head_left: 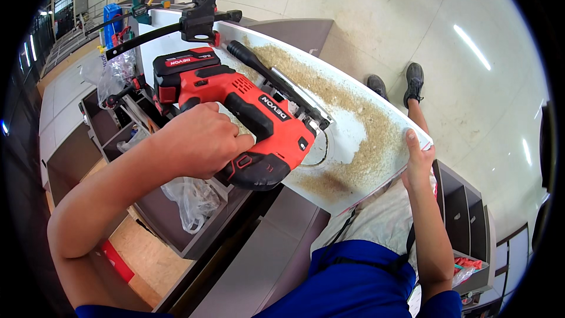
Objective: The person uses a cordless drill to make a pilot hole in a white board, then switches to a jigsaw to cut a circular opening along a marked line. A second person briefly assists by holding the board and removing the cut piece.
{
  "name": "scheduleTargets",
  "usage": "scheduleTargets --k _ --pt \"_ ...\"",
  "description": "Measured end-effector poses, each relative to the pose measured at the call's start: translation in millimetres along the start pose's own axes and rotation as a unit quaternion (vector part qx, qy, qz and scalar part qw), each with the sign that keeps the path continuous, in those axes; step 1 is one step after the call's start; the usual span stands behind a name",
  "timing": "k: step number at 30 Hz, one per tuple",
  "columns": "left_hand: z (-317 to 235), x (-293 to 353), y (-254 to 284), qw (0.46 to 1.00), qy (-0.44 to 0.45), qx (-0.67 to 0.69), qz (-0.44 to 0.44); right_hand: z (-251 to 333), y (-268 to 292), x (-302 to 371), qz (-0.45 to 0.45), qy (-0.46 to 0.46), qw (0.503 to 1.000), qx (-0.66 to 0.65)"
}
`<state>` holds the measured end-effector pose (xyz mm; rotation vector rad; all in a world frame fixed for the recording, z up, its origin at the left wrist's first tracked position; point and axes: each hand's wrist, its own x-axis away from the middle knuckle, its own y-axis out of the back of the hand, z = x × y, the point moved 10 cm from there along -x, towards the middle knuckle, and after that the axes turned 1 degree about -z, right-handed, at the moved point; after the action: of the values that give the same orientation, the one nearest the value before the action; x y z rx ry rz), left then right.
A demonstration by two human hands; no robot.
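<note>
My left hand [203, 139] is closed around the handle of a red and black cordless jigsaw [288, 135]. The jigsaw lies over on its side on a white board [347, 135], with its metal base plate facing away from me. Beside its front end a curved cut line [325, 150] shows in the board, partly hidden by the tool. Sawdust [376, 123] is spread across the board. At the board's right corner my right hand [419, 162] grips the edge, thumb on top and fingers out of sight underneath. A black hose-like piece [247, 56] projects from behind the jigsaw.
A black bar clamp [203, 9] sits at the board's far left edge, with a green-handled clamp [140, 9] beyond it. Grey drawers [170, 218] holding plastic bags [191, 200] stand below left. Open grey shelving [462, 212] is at right.
</note>
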<state>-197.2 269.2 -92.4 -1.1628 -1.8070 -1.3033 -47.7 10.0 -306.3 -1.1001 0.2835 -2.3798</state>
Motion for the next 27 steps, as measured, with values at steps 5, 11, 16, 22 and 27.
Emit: scheduleTargets --k 5,11,16,22,27 --pt "-1 0 0 1.000 0.001 0.009 0.000 -5 6 -2 0.001 -0.002 1.000 0.029" --pt "-3 -1 -1 1.000 -0.003 0.010 0.017 -3 4 -1 -0.003 -0.002 1.000 0.022" --pt "-5 -2 -1 1.000 -0.007 0.012 0.017 -4 3 -1 0.000 -0.011 1.000 0.022" --pt "-5 -1 -2 1.000 0.003 0.008 0.004 -9 8 -2 -0.005 -0.017 0.999 0.046" --pt "-7 -2 -3 1.000 0.005 0.007 0.010 -11 11 -2 -0.010 -0.014 0.998 0.060"
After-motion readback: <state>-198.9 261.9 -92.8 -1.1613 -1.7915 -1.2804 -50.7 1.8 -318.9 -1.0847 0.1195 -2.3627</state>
